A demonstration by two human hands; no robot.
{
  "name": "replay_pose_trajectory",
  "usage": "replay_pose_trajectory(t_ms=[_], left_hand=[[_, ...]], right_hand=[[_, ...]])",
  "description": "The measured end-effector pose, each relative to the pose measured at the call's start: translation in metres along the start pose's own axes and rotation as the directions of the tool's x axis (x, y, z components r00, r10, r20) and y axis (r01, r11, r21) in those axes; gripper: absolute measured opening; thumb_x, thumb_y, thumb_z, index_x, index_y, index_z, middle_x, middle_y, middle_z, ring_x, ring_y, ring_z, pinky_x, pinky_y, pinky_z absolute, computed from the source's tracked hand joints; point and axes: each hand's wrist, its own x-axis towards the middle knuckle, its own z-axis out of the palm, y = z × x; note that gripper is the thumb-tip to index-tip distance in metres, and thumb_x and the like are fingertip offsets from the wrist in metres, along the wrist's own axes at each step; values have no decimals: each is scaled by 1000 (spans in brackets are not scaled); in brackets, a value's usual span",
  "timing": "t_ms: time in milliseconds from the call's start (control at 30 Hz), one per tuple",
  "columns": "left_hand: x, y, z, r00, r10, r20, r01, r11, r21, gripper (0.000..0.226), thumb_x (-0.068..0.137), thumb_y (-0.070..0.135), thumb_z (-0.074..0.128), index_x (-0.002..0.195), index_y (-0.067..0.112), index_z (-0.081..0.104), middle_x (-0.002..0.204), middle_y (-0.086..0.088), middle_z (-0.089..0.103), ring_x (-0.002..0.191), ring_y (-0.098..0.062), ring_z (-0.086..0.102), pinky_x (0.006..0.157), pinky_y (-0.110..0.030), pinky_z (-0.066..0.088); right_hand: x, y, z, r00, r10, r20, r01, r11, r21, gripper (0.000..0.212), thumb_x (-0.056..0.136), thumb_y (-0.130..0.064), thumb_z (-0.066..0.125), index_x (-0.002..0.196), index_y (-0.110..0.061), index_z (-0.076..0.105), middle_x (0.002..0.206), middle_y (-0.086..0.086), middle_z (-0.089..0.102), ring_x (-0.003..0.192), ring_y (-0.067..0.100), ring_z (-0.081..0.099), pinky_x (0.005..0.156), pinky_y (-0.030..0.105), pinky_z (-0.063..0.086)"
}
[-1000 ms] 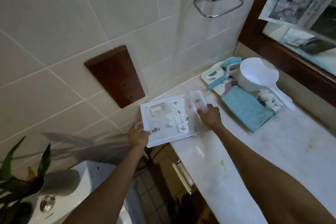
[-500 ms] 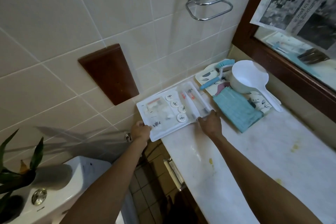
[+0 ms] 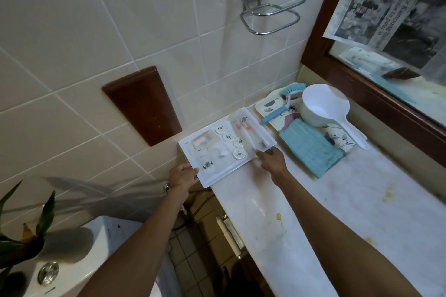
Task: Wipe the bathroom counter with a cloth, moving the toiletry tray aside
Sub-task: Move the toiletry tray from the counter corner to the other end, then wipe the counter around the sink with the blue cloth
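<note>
Since a second ago the toiletry tray (image 3: 218, 176) has come down onto the bench (image 3: 313, 200) end by the wall. Left hand (image 3: 182, 176) pinches its 7 o'clock corner; right hand (image 3: 271, 158) rests spread at its 4 o'clock edge, cloth (image 3: 311, 149) at 3 o'clock.

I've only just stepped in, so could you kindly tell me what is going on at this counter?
A person is handling the white rectangular toiletry tray at the wall end of the pale marble counter. The left hand grips its near corner, which overhangs the counter's edge; the right hand touches its other near corner. The folded teal cloth lies untouched beside it, and yellowish stains remain on the marble.
</note>
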Motion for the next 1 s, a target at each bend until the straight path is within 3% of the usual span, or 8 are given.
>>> replay_pose_trajectory(t_ms=[67, 133, 267, 367, 500, 667, 833, 1000], left_hand=[[2, 0, -3, 1000, 8, 19, -10, 997, 70, 27, 88, 7, 73, 114, 6, 68, 108, -6, 69, 97, -23, 68, 82, -39, 61], [-1, 5, -4, 995, 95, -15, -87, 955, 284, 22, 89, 18, 71, 110, 13, 69, 110, -5, 71, 95, -24, 69, 84, -42, 60], [-22, 23, 7, 889, 458, -30, -358, 733, 578, 29, 90, 15, 65, 119, 11, 63, 120, -11, 65, 106, -27, 63, 79, -29, 50], [-46, 37, 36, 771, 627, 115, -585, 625, 517, 26, 92, 12, 65, 118, 13, 63, 118, -6, 63, 110, -23, 59, 84, -25, 43], [-73, 43, 91, 558, 733, 390, -813, 388, 434, 23, 92, 15, 64, 115, 19, 64, 115, 3, 65, 109, -19, 55, 94, -33, 45], [-89, 49, 164, 346, 658, 669, -921, 103, 375, 31, 90, 22, 65, 121, 18, 64, 118, -1, 64, 111, -26, 54, 93, -40, 44], [-77, 52, 225, 299, 403, 865, -899, -184, 397, 53, 91, 29, 64, 142, 31, 47, 144, 0, 44, 136, -24, 36, 108, -42, 29], [-54, 59, 252, 264, 272, 925, -868, -352, 351, 50, 92, 21, 61, 139, 35, 51, 146, -1, 42, 139, -25, 32, 113, -44, 23]], right_hand=[[-6, -4, -6, 999, 6, 44, -8, 999, 48, 34, 89, -21, 68, 121, -18, 55, 91, -8, 58, 91, 15, 57, 79, 31, 49], [-10, -6, -12, 998, 13, 55, -17, 997, 71, 39, 90, -18, 67, 125, -19, 50, 109, -1, 61, 96, 17, 58, 78, 32, 49], [-23, -8, -35, 1000, 2, 7, -2, 999, -47, 54, 95, -19, 61, 142, -10, 37, 125, 12, 60, 90, 22, 66, 74, 33, 52], [-34, -11, -64, 990, -139, -6, 132, 955, -265, 39, 95, -26, 61, 130, -11, 53, 118, 6, 64, 81, 17, 68, 65, 27, 51], [-43, -15, -109, 955, -282, -91, 206, 852, -482, 25, 91, -31, 60, 113, -19, 62, 106, 0, 69, 90, 21, 66, 79, 36, 54], [-44, -9, -149, 932, -345, -112, 172, 692, -701, 37, 88, -31, 64, 123, -20, 56, 119, -1, 62, 109, 23, 58, 84, 35, 47], [-27, 8, -152, 935, -354, -15, 128, 376, -918, 55, 86, -41, 65, 132, -13, 52, 132, 12, 53, 119, 34, 51, 91, 41, 42], [-11, 24, -148, 915, -404, 10, 130, 272, -954, 32, 88, -23, 56, 117, -12, 61, 116, 11, 60, 110, 35, 54, 85, 40, 38]])
